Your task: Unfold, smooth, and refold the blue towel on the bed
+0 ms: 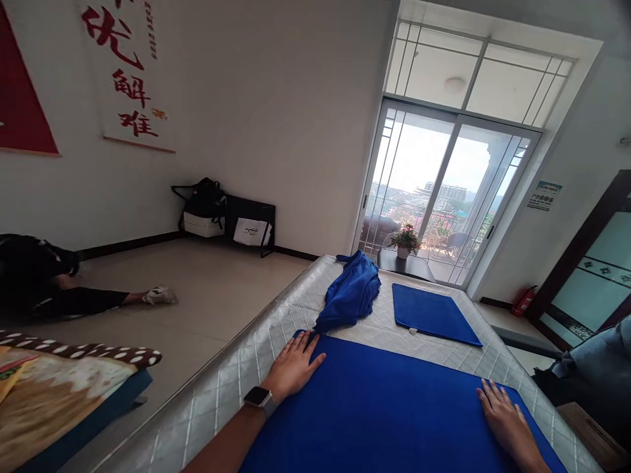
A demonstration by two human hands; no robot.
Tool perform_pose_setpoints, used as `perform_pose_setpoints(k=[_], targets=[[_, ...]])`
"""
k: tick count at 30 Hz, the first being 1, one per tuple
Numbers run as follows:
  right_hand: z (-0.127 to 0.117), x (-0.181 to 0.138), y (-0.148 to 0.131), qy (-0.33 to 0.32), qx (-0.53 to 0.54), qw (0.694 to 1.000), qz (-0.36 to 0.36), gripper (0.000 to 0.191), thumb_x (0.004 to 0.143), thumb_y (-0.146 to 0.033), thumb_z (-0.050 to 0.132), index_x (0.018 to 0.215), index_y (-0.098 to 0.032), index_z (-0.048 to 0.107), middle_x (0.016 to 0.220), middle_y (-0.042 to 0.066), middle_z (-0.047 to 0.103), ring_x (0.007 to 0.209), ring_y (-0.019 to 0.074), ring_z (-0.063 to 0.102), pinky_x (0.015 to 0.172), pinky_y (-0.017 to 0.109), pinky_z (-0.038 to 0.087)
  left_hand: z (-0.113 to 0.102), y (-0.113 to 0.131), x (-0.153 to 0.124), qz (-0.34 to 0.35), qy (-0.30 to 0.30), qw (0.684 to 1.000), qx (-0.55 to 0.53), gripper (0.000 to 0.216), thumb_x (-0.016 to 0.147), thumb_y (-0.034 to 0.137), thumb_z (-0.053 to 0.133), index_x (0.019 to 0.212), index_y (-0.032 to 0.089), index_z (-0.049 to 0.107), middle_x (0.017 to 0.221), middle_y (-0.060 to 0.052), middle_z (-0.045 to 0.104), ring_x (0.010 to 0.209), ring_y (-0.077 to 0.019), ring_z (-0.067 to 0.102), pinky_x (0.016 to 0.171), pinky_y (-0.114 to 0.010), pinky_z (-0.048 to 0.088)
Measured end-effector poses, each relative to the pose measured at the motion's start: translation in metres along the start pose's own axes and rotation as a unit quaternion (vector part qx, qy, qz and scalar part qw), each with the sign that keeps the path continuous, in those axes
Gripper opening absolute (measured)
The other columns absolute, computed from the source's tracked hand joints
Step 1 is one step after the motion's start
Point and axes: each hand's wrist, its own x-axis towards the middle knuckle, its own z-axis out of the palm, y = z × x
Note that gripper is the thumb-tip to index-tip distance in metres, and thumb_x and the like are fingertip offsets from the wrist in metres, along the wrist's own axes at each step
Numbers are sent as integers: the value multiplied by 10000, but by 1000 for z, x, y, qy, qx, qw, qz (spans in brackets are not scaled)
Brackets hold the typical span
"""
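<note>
A large blue cloth (394, 407) lies spread flat on a quilted grey mattress (236, 387) right in front of me. My left hand (294, 364), with a watch on the wrist, rests flat and open on the cloth's far left corner. My right hand (503, 414) lies flat and open near the cloth's far right corner. Beyond my left hand sits a crumpled pile of blue cloth (351, 292). A folded blue cloth (431, 314) lies flat to the right of that pile.
A person (54, 286) lies on the floor at the left. A patterned blanket (54, 387) covers a bed at lower left. Bags (221, 217) stand by the far wall. A potted plant (405, 240) sits on a dark table before the glass balcony doors (444, 190). A red extinguisher (523, 301) stands at right.
</note>
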Motion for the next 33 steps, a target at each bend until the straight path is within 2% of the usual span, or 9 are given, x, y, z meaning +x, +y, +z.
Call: perform_pose_setpoints(k=[3,7,11,13,16,19,22,29,33], targets=[[-27,-13,-64,31,34,997,-59,668,947,-509,195,1501,-195,394,1575,48,351,1485,254,210,1189,506,227,-3,2,-1,-9,-2,1000,-10,732,971,631,235,1531,166,311,1614,-138,262,1497,-276,190,1209,-460,162],[-70,-40,-188,21,97,976,-195,672,976,-569,180,1529,-216,328,1598,22,290,1493,208,185,1215,451,174,-2,2,-1,-8,8,1000,-24,744,962,648,244,1524,169,333,1610,-131,276,1493,-285,207,1209,-460,167],[-83,-63,-295,-21,144,942,-302,643,993,-549,193,1543,-228,285,1608,12,260,1495,201,176,1221,439,154,1,1,-1,-13,19,1000,-16,734,962,635,274,1519,164,346,1603,-138,294,1489,-293,220,1208,-459,176],[-75,-67,-327,-41,160,935,-315,636,997,-529,209,1546,-213,275,1614,26,245,1497,217,171,1220,453,146,2,0,-1,-9,24,1000,-8,728,963,630,272,1515,163,355,1603,-142,289,1486,-294,228,1206,-465,188],[-61,-66,-344,-58,171,934,-310,622,999,-513,219,1548,-225,265,1621,22,222,1502,225,147,1221,466,120,4,0,0,-6,24,1000,-3,720,967,620,271,1511,157,364,1600,-153,289,1483,-292,239,1203,-464,200],[-54,-60,-327,-65,165,940,-292,625,995,-532,217,1553,-253,242,1625,2,204,1505,210,126,1223,457,94,4,-1,0,-6,25,1000,-6,723,965,623,276,1513,158,359,1594,-155,302,1481,-292,244,1204,-464,198],[-55,-51,-285,-71,152,951,-261,636,992,-564,188,1555,-271,229,1626,-15,196,1507,192,109,1225,446,78,4,-1,0,-6,24,1000,-3,729,962,629,270,1516,164,352,1594,-147,307,1485,-292,234,1203,-474,192],[-41,-23,-131,-56,126,970,-202,675,970,-618,197,1541,-267,277,1618,-15,245,1500,185,146,1227,413,125,18,-10,6,5,36,999,-4,732,953,637,263,1505,170,381,1586,-128,342,1480,-295,252,1197,-472,192],[-22,-9,-33,-17,101,986,-134,669,967,-566,202,1522,-218,344,1595,23,318,1485,200,214,1215,408,187,31,-21,10,32,55,998,-18,677,951,638,272,1496,257,399,1563,-64,406,1477,-291,259,1191,-484,197]])
